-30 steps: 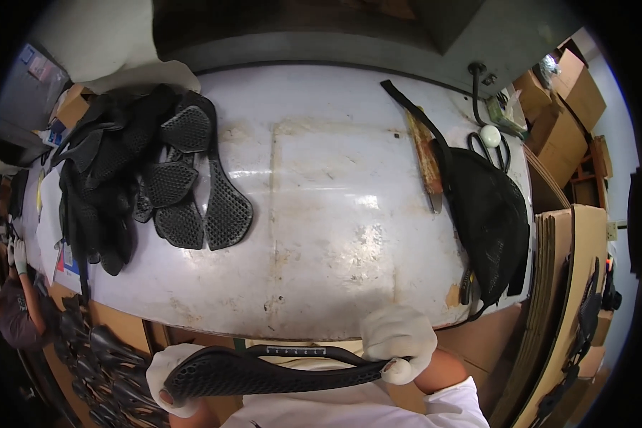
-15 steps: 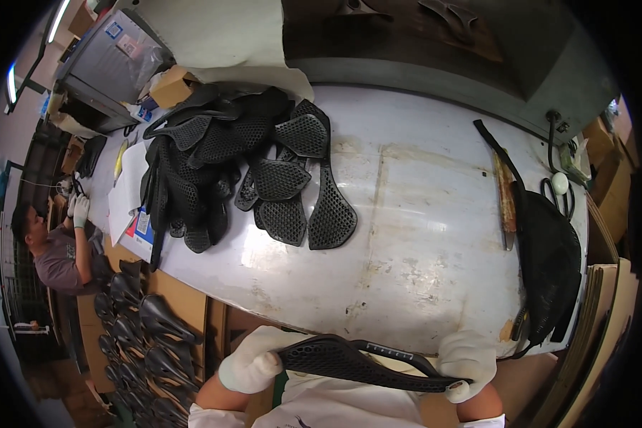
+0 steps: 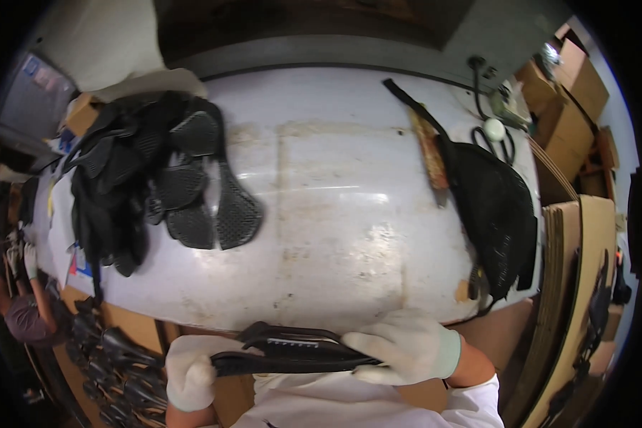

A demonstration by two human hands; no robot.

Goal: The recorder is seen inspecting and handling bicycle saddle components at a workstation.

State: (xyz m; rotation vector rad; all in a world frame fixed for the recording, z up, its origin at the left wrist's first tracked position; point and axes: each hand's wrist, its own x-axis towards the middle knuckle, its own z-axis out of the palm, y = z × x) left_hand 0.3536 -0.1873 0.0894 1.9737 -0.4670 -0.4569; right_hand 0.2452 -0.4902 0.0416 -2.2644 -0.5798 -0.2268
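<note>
In front of my body, at the table's near edge, both hands hold a black bike saddle (image 3: 285,351) level, seen edge-on. My left hand (image 3: 191,372), in a white glove, is closed on its left end. My right hand (image 3: 404,347), also gloved, has its thumb below and fingers above the right end, pinching it. Light marks show on the saddle's inner strip. Across the table (image 3: 328,235) on the left lies a heap of black honeycomb saddle pads (image 3: 239,207), several spread out at its right side.
A black waist bag (image 3: 496,214) lies at the table's right, beside a worn wooden-handled tool (image 3: 429,157). Several black saddles (image 3: 125,342) rest on cardboard at lower left. Another person (image 3: 32,314) works at far left. Cardboard sheets (image 3: 560,278) lean on the right.
My view has swung right, so the table and heap appear further left. The saddle has turned in my hands, and my right fingers now lie over its right end.
</note>
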